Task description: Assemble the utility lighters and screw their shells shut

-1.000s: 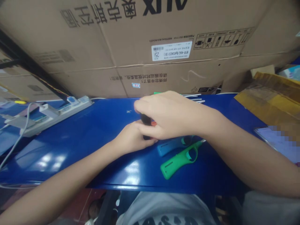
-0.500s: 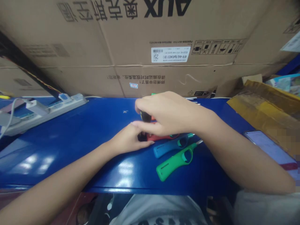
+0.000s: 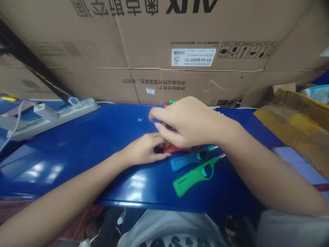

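Note:
My left hand (image 3: 144,150) rests on the blue table, its fingers and thumb closed around the butt of a red gas lighter (image 3: 177,148) lying flat. Over it, my right hand (image 3: 191,121) grips what looks like a screwdriver (image 3: 167,126), of which only a bit of black-and-yellow handle shows; its shaft and tip are hidden. Nearer to me lie a blue gas lighter (image 3: 183,162) and a green gas lighter (image 3: 189,178), side by side, with their metal nozzles pointing right. Behind my right hand peeks the end of another green item (image 3: 172,102), mostly covered.
A big cardboard box (image 3: 144,44) stands along the back of the blue table (image 3: 108,181). At left is a white power strip (image 3: 64,115) with plugs and cables. A phone (image 3: 299,164) and yellow-taped packaging (image 3: 295,120) lie at right.
My right fingers have shifted on the black handle, with the thumb lifted a little off my left hand. The left hand stays on the red lighter. The whole view has shifted slightly.

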Available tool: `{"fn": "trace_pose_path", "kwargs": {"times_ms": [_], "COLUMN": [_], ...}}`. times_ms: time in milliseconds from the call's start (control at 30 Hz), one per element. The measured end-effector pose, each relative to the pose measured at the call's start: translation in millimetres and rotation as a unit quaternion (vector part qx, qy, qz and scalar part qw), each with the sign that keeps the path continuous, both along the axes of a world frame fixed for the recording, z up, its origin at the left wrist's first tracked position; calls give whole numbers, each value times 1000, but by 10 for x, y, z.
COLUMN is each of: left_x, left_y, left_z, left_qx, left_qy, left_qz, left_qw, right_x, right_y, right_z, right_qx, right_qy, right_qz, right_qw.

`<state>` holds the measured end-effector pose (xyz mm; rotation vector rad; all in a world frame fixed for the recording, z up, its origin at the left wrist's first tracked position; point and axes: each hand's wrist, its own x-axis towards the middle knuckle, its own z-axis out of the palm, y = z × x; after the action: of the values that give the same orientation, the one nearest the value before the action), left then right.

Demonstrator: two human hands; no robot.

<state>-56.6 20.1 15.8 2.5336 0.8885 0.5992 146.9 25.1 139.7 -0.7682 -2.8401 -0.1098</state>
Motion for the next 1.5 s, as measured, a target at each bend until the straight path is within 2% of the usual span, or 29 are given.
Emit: {"fn": "trace_pose_path", "kwargs": {"times_ms": [533,667,833,967,1167,1500], "left_x": [-9,-20,-21,-9,-10,-10], "left_y": [21,26,20,25,28,31], "left_z": [-25,-51,-51,-34,-17,-31], "left_qx": [33,42,32,21,24,30], "left_qy": [-7,-7,-10,-17,3,0], "left_qz": [-20,-28,-24,-19,-28,-26], "left_qw": [999,999,999,999,999,999], "right_x": [-16,-44,-30,-2,-24,-12], "right_y": [1,-11,-12,-23,-49,-83], "right_z": [-15,-37,-27,6,23,74], "right_qx": [-8,8,8,-2,-15,-31], "right_qy": [23,10,10,15,10,-2], "right_qz": [22,1,-11,16,-37,-40], "right_qw": [999,1000,1000,1000,999,999]}}
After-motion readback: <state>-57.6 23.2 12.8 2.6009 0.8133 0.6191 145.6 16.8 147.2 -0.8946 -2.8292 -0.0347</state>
